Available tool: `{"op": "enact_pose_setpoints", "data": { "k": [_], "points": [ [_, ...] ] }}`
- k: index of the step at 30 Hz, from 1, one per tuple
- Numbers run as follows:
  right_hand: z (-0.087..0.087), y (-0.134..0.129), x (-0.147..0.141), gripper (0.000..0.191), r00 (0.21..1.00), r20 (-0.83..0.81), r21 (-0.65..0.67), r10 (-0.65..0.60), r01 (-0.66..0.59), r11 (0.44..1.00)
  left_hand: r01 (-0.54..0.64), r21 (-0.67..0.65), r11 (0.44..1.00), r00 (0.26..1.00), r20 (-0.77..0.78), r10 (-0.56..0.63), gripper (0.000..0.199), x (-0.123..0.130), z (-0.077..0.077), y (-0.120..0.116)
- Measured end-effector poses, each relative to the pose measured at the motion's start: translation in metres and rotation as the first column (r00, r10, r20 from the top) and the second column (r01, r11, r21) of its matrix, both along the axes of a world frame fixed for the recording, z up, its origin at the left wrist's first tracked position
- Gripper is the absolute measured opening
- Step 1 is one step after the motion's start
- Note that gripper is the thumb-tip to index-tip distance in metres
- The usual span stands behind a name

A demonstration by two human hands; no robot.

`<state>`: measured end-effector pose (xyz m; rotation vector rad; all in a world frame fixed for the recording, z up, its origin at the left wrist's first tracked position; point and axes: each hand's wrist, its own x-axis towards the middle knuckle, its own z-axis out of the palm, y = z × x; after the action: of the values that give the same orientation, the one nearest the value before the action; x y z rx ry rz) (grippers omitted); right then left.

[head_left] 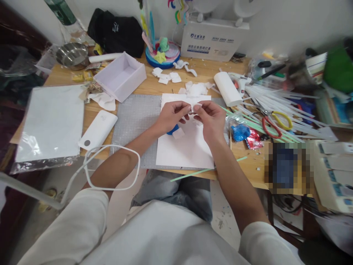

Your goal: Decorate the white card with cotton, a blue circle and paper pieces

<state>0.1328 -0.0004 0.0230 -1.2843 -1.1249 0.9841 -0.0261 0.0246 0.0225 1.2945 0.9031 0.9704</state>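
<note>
My left hand (pixel 174 114) and my right hand (pixel 211 118) meet above a white paper sheet (pixel 184 152). Thumbs and fingers of both pinch a small white piece (pixel 196 105), perhaps tissue or paper; its shape is mostly covered by the fingertips. Below my left hand lies a blue item (pixel 173 130), partly hidden, with a white square piece (pixel 178 133) beside it. Just beyond my hands, torn white pieces (pixel 196 89) are heaped at the sheet's far edge. A grey cutting mat (pixel 132 129) is under the sheet.
Scissors (pixel 271 119), white strips (pixel 278 99), a glue gun (pixel 241 83) and a white roll (pixel 227 89) crowd the right. Leftward stand a lilac box (pixel 121 79) and white power bank (pixel 98 129). A pale looped cable (pixel 139 162) hangs over my left forearm.
</note>
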Motion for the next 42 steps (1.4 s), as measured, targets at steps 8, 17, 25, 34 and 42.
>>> {"op": "enact_pose_setpoints", "data": {
  "k": [8, 17, 25, 34, 42],
  "points": [
    [0.003, -0.0017, -0.002, 0.024, 0.998, -0.015, 0.002, -0.053, 0.053, 0.999, 0.001, -0.011, 1.0, 1.0, -0.008, -0.002, 0.023, -0.0002, 0.0009, -0.0006],
    [0.0027, -0.0007, -0.0006, 0.033, 0.999, -0.041, 0.03, -0.021, 0.023, 0.999, -0.012, 0.043, 0.999, 0.995, -0.098, 0.016, 0.02, -0.0009, 0.0008, -0.0017],
    [0.0076, -0.0017, -0.002, 0.031, 0.973, -0.226, -0.077, -0.045, 0.028, 0.997, 0.03, -0.01, 1.0, 0.998, -0.05, -0.03, 0.023, -0.0012, 0.0015, -0.0011],
    [0.0043, -0.0024, -0.0036, 0.041, 0.991, -0.119, 0.011, -0.059, 0.061, 0.998, -0.007, -0.035, 0.999, 0.998, -0.063, 0.005, 0.024, -0.0003, 0.004, -0.0008],
    [-0.0002, -0.0009, -0.0019, 0.036, 0.998, -0.048, 0.089, -0.038, 0.042, 0.995, 0.004, -0.06, 0.998, 0.999, -0.04, -0.007, 0.03, -0.0009, 0.0062, -0.0016]
  ]
}}
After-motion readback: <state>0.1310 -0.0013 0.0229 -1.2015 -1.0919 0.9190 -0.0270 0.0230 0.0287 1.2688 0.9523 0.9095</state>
